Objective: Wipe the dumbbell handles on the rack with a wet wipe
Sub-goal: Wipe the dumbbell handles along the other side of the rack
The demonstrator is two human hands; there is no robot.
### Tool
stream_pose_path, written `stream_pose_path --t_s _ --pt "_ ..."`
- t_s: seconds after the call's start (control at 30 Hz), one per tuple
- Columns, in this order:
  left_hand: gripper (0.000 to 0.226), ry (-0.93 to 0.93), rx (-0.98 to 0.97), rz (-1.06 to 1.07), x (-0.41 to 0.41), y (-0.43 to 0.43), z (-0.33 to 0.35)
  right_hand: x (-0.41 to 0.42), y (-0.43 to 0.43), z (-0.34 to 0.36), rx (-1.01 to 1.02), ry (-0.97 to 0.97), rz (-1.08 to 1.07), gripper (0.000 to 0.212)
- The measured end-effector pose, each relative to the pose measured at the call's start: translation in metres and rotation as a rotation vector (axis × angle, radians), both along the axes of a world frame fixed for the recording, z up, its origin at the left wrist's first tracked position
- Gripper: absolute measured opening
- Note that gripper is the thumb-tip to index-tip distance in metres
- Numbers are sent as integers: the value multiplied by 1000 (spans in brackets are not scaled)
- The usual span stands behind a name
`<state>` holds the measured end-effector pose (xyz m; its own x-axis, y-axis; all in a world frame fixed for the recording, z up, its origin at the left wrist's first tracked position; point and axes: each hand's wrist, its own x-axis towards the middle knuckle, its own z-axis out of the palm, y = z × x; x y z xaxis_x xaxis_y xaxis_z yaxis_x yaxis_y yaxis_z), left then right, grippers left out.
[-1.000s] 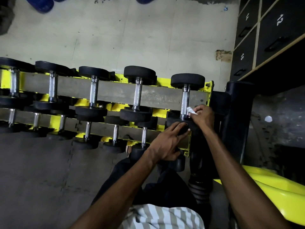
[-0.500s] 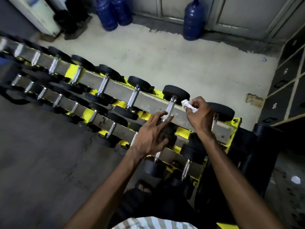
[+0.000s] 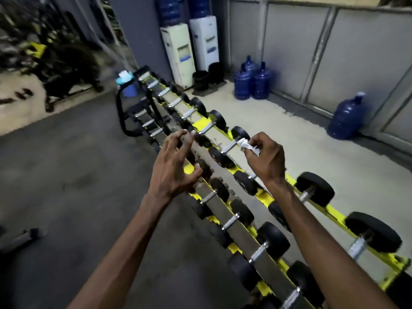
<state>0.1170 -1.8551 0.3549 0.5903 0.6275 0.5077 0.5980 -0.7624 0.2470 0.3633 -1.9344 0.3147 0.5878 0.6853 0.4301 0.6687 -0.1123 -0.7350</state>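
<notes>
long two-tier rack (image 3: 214, 139) running out beneath both hands, dumbbells (image 3: 316, 191) cradled crosswise so each chrome grip lies bare and reachable. left hand (image 3: 174, 166) hovering over the near tier, fingers spread and half bent, gripping nothing, seemingly ready to steady a weight. right hand (image 3: 267, 161) pinching the crumpled wet wipe (image 3: 247, 146) between thumb and fingertips, its free end right against the handle (image 3: 230, 146) just ahead of the knuckles, probably for the next rub. far beyond the fingertips, two water dispensers (image 3: 178, 54) topped with blue bottles (image 3: 169, 7); floor bottles (image 3: 252, 81) off to the right, contents unclear; blue tub (image 3: 128, 88) at the rack's far end, white sheets (image 3: 124, 75) poking out, likely spare wipes.
</notes>
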Motion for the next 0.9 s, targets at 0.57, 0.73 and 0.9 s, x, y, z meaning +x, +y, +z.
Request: stream_pose_path --t_s 0.57,0.73,0.9 --pt "88 -83 172 484 -262 -2 133 -226 117 154 283 -220 420 20" --pt "89 -66 209 535 -285 34 145 -251 170 173 325 -232 497 19" --pt "89 -57 232 561 -292 96 152 -264 239 181 360 -240 542 18"
